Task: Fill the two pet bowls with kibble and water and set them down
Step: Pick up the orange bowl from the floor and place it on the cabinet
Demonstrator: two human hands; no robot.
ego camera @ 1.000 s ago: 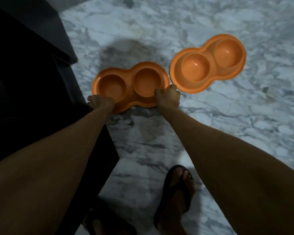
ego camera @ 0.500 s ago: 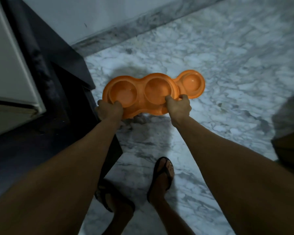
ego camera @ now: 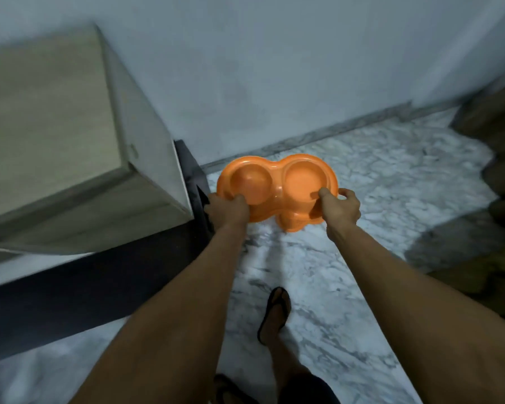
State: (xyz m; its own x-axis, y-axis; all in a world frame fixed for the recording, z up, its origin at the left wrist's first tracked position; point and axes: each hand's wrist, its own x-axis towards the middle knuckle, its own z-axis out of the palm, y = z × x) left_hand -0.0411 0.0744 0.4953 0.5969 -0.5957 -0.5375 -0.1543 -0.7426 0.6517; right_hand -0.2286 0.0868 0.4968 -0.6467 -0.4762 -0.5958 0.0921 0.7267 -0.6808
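A home interior. White marble floor [ego camera: 347, 258] meets a painted wall [ego camera: 274, 68] at 12 o'clock. A pale wooden cabinet [ego camera: 56, 126] stands at 10 o'clock.

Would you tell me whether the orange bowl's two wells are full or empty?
Empty: both wells of the orange bowl show bare plastic.

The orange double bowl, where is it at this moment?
In the head view the orange double bowl is held up near the middle of the picture, above the marble floor, with the left hand and the right hand gripping its near rim, just right of the pale cabinet.
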